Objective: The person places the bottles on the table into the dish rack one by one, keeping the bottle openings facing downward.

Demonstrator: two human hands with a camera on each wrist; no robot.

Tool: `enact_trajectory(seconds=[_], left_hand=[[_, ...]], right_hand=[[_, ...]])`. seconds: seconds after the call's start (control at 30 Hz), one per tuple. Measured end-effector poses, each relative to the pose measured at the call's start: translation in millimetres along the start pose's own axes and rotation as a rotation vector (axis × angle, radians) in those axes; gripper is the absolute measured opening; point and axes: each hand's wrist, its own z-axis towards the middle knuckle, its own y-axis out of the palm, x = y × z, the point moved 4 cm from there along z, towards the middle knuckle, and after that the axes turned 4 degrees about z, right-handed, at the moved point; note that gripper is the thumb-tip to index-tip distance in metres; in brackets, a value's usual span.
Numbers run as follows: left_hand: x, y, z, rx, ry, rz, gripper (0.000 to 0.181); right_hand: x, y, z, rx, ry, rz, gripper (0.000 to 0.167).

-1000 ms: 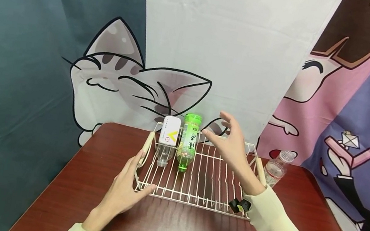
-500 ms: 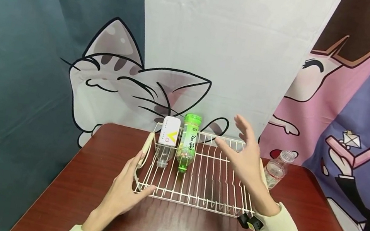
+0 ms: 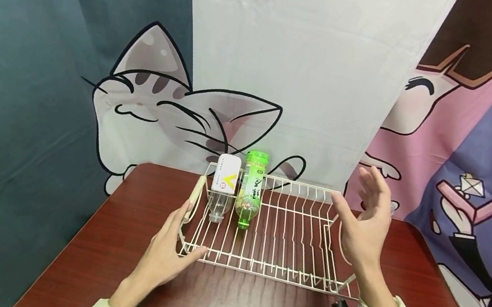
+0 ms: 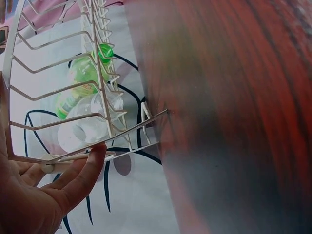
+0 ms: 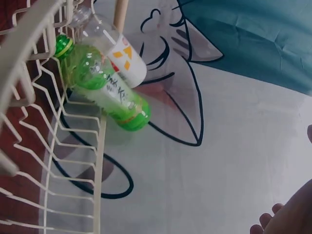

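Note:
A cream wire rack holds two neck-down bottles: one clear with a white label, one green. My left hand rests at the rack's left front corner, fingers along the side by the pale handle, thumb near the front wires. In the left wrist view, fingertips of this hand touch the rack's end wires. Over the rack's right end, my right hand is raised with fingers spread and nothing held. Both bottles, green and white-labelled, lean side by side in the right wrist view.
Behind my right hand, the mouth of another clear bottle shows; the rest is hidden. The rack stands on a reddish-brown table. A cloth with cartoon drawings hangs behind the table.
My right hand has moved right, from above the rack's middle to its right end, now covering most of the third bottle. The left hand and the two bottles in the rack have stayed put.

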Motion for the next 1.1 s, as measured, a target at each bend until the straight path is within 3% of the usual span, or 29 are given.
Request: enact_trajectory(seconds=[0.1, 0.23, 0.5, 0.77, 1.1], left_hand=[[-0.7, 0.0, -0.7, -0.001, -0.001, -0.001, 0.113], [-0.6, 0.5, -0.6, -0.001, 0.001, 0.002, 0.113], [0.0, 0.7, -0.3, 0.003, 0.008, 0.0, 0.113], [-0.1, -0.9, -0.3, 0.007, 0.017, 0.006, 0.113], [0.2, -1.4, -0.4, 0.004, 0.013, 0.004, 0.112]], right_hand=[[1.9, -4.1, -1.3, 0.02, -0.019, 0.08, 0.081], [3.1, -12.5, -1.7, 0.059, -0.039, 0.079, 0.08], [13.6, -43.6, 5.1, 0.138, -0.142, -0.21, 0.081], [36.5, -73.8, 8.2, 0.208, -0.087, -0.448, 0.092], [59.2, -92.4, 9.2, 0.2, 0.032, -0.521, 0.113]])
